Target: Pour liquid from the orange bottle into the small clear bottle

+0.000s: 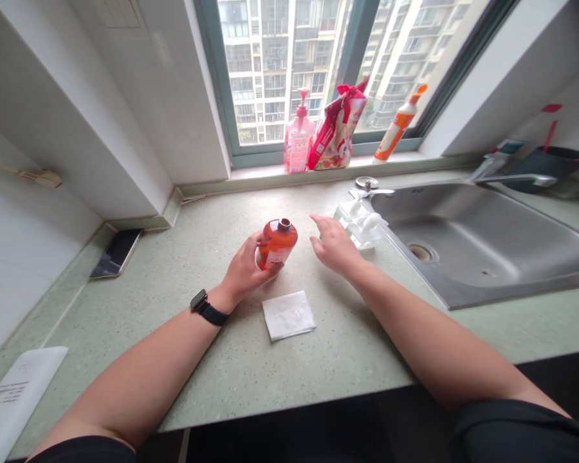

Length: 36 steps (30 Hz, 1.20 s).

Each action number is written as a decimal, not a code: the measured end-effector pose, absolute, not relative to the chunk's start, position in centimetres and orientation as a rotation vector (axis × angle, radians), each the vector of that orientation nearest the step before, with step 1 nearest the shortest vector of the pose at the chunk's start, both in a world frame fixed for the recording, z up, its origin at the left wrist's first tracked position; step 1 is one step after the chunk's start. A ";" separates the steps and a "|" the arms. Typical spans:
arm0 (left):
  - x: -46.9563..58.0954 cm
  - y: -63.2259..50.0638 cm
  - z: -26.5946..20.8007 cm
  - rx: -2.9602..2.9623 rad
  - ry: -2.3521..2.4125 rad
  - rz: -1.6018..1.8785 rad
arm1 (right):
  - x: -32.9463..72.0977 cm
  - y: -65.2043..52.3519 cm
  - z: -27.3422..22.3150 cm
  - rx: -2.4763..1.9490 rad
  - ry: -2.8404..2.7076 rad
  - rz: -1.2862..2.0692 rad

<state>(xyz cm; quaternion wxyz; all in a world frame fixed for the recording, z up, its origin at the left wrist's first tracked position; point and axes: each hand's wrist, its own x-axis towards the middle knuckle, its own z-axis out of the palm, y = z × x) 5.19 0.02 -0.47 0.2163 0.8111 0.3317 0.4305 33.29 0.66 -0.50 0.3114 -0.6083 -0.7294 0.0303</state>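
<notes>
My left hand (248, 265) is closed around an amber bottle (278, 239) with a pale label on its lower front. The bottle's neck has no cap on it, and it is nearly upright. To the right of the bottle and apart from it, my right hand (335, 244) has its fingers stretched out with a gap between them. A tiny dark spot shows in that gap; I cannot make out what it is. A folded white paper tissue (288, 315) lies on the counter below the bottle. Just behind my right hand are clear and white plastic pieces (361, 222).
A steel sink (487, 238) with a faucet (511, 180) is on the right. On the sill stand a pink pump bottle (298, 141), a red bag (340, 132) and an orange bottle (396, 132). A phone (116, 254) and a white packet (22, 392) lie left on the counter (212, 386).
</notes>
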 end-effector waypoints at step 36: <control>5.4 -0.5 0.3 2.445 0.965 1.100 | 31.1 -0.8 3.0 -0.931 -1.188 1.135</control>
